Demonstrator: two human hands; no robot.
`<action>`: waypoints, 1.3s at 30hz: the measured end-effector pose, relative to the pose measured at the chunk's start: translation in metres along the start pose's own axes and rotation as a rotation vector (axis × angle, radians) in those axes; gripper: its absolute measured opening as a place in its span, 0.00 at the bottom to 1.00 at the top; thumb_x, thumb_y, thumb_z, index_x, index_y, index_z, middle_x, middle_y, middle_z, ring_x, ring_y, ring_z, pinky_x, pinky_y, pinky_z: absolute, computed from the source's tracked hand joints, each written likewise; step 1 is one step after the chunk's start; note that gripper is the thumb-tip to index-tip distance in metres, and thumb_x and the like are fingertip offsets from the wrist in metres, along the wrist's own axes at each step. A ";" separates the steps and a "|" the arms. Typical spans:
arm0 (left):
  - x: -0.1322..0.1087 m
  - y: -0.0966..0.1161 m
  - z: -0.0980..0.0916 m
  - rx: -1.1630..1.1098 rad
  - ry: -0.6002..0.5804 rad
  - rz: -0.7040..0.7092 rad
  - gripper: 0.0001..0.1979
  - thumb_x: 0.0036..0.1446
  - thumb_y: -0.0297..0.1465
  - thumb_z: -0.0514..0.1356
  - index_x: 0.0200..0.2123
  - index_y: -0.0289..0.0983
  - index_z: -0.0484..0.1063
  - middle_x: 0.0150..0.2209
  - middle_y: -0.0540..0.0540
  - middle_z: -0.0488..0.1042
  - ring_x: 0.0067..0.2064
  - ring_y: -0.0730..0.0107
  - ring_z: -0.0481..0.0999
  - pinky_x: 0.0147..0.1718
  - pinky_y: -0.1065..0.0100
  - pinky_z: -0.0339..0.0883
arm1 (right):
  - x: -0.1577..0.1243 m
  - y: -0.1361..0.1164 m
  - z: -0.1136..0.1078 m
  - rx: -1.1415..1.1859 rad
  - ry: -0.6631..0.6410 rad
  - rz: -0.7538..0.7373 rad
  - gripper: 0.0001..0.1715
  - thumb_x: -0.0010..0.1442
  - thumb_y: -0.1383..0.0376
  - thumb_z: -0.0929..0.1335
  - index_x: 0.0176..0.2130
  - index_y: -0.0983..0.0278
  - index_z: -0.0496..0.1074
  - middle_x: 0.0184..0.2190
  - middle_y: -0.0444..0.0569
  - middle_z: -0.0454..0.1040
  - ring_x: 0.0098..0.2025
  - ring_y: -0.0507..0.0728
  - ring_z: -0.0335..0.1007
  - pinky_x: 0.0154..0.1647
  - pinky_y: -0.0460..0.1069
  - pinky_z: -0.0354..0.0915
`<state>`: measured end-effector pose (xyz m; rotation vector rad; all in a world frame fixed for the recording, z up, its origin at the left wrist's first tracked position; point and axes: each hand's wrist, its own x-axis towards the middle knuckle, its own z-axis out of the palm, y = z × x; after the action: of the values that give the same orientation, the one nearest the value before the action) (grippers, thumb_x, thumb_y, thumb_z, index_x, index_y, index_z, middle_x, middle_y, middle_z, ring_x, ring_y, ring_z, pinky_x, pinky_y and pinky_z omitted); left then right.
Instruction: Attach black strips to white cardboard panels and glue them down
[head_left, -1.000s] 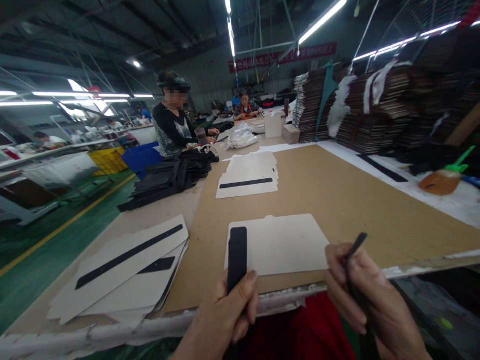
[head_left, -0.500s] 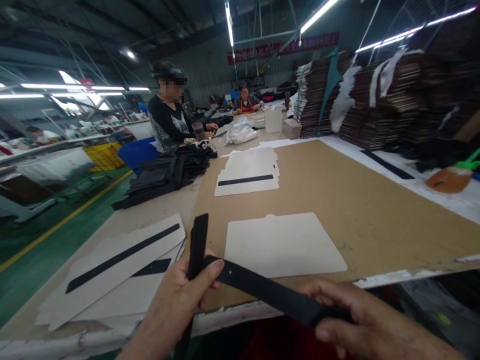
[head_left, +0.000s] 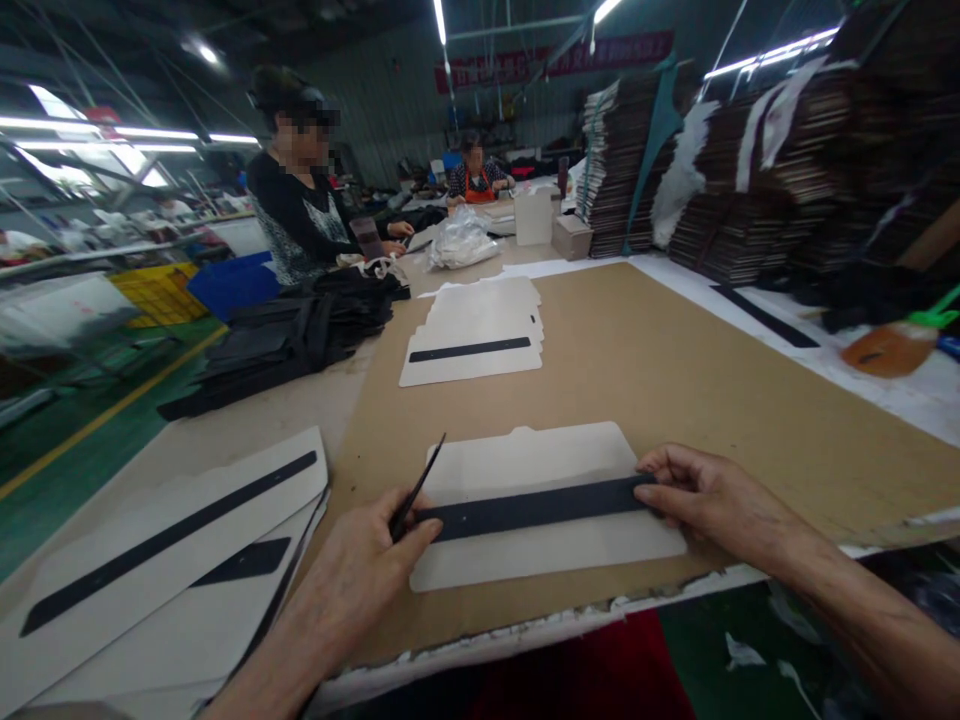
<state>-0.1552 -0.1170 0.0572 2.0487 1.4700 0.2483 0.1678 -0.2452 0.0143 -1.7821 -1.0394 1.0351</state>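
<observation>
A pale card panel (head_left: 540, 560) lies on the brown cardboard sheet (head_left: 675, 380) near the table's front edge. A long black strip (head_left: 532, 508) lies flat across the panel from left to right. My left hand (head_left: 367, 570) pinches the strip's left end, where a loose end of strip (head_left: 416, 485) sticks up at an angle. My right hand (head_left: 712, 500) presses the strip's right end down with its fingertips.
At the left lies a stack of pale panels with black strips (head_left: 165, 570). Another such stack (head_left: 472, 335) lies farther back. A pile of black pieces (head_left: 285, 335) sits in front of a seated person (head_left: 292, 200). Tall dark stacks (head_left: 750, 170) line the right.
The strip was held in the air between both hands; now it lies flat across the panel. My right hand has gone out to the strip's right end.
</observation>
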 end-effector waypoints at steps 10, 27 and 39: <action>0.018 -0.002 0.008 -0.099 0.000 -0.026 0.14 0.51 0.44 0.57 0.34 0.40 0.71 0.29 0.51 0.75 0.33 0.61 0.75 0.33 0.66 0.63 | 0.016 0.005 0.002 -0.028 0.058 0.013 0.17 0.51 0.53 0.70 0.37 0.61 0.66 0.21 0.38 0.66 0.21 0.49 0.59 0.21 0.45 0.55; 0.026 -0.015 0.014 -0.163 -0.016 -0.042 0.19 0.55 0.48 0.56 0.39 0.39 0.72 0.34 0.47 0.79 0.39 0.55 0.77 0.38 0.62 0.67 | 0.018 0.003 0.008 -0.129 0.154 -0.007 0.13 0.51 0.56 0.69 0.34 0.61 0.69 0.23 0.40 0.69 0.25 0.50 0.61 0.25 0.46 0.57; 0.029 -0.016 0.016 -0.136 -0.016 -0.047 0.19 0.54 0.48 0.56 0.39 0.40 0.71 0.36 0.47 0.78 0.40 0.54 0.76 0.39 0.62 0.66 | 0.017 0.002 0.012 -0.205 0.204 -0.012 0.12 0.53 0.55 0.68 0.34 0.61 0.71 0.25 0.43 0.73 0.28 0.52 0.66 0.28 0.47 0.60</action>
<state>-0.1497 -0.0933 0.0298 1.9015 1.4493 0.3036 0.1624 -0.2275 0.0041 -1.9960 -1.0568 0.7420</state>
